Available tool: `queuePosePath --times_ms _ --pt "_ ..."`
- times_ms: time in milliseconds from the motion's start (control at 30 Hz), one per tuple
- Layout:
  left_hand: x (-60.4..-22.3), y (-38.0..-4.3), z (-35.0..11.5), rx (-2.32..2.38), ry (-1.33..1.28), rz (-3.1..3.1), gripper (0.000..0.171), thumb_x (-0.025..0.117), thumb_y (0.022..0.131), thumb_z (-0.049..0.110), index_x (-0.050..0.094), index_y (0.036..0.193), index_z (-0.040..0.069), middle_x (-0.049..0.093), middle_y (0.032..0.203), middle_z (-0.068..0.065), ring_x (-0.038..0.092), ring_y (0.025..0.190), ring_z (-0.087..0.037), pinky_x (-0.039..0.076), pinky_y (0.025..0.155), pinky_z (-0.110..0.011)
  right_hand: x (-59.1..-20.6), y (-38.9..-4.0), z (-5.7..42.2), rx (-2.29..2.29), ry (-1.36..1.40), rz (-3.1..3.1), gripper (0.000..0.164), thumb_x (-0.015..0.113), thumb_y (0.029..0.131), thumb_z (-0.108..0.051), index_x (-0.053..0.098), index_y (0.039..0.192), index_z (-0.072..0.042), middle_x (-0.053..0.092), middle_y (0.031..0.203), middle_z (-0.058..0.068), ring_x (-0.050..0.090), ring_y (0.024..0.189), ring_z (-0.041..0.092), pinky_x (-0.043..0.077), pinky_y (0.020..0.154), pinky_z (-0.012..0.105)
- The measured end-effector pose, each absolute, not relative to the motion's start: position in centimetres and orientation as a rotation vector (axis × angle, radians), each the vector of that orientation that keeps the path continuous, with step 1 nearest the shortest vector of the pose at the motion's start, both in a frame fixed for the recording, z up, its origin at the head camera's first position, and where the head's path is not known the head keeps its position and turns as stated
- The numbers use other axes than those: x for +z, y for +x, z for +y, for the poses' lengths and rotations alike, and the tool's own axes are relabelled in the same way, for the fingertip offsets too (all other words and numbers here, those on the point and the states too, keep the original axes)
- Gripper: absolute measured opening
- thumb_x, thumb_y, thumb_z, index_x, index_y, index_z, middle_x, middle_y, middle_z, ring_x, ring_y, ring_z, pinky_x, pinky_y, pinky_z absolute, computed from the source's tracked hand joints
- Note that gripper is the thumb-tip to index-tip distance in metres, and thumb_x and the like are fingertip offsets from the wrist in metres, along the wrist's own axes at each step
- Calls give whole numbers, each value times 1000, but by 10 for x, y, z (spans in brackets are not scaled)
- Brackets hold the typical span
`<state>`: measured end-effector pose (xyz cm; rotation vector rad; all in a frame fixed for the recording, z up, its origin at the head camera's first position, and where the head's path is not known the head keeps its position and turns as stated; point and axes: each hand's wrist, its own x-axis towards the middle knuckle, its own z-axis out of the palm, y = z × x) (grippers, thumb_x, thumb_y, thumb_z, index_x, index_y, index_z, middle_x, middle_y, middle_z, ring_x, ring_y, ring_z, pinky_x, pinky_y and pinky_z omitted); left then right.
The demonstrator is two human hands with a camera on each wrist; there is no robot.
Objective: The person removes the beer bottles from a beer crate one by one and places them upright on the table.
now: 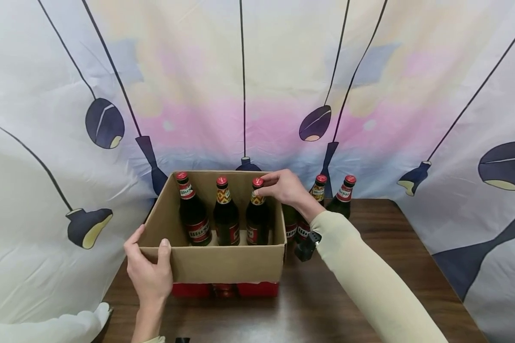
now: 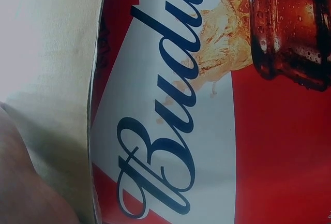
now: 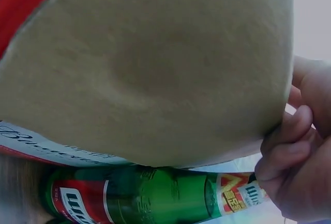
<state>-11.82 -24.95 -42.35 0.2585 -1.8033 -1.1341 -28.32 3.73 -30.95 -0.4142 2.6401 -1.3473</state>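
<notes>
An open cardboard box (image 1: 227, 264) stands on the table with its brown front flap folded down over a red printed side (image 2: 274, 131). Inside it are three dark beer bottles with red caps: one at the left (image 1: 193, 214), one in the middle (image 1: 226, 214) and one at the right (image 1: 257, 224). My left hand (image 1: 150, 276) grips the box at its front left corner, thumb on the front flap. At the right bottle's top, my right hand (image 1: 285, 188) pinches the neck just under the cap; the box flap hides that bottle in the right wrist view.
Outside the box's right side stand more green beer bottles (image 1: 343, 197), partly behind my right forearm; one green bottle (image 3: 155, 195) shows in the right wrist view. The brown wooden table (image 1: 395, 267) extends to the right. A patterned cloth (image 1: 283, 71) hangs behind.
</notes>
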Motion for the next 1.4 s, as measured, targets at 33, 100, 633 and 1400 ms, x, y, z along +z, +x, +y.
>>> queuePosePath --times_ms 33,100,633,1400 --pt "-423 -118 -249 -1134 262 -1802 59 65 90 15 55 147 4 63 145 -17 57 124 -19 35 100 -12 -310 -282 36 -1327 -422 2673 49 87 85 -31 77 129 -12 78 122 10 72 111 26 58 90 38" --pt "-423 -117 -249 -1135 266 -1800 59 65 90 15 55 147 5 63 146 -17 57 124 -18 35 100 -12 -311 -281 36 -1294 -439 2731 46 87 84 -33 80 125 -14 79 121 8 72 108 24 58 88 37" --pt "-423 -114 -252 -1131 291 -1783 60 66 88 14 57 147 7 65 143 -16 55 118 1 36 97 -12 -323 -270 34 -1390 -403 2682 43 90 82 -27 81 122 -14 79 115 5 72 104 22 60 85 36" --pt "-425 -119 -249 -1129 267 -1792 59 65 90 17 55 148 5 63 144 -18 59 119 -24 35 96 -12 -334 -264 40 -1477 -320 2731 52 88 86 -32 76 133 -15 72 135 10 65 116 26 57 84 38"
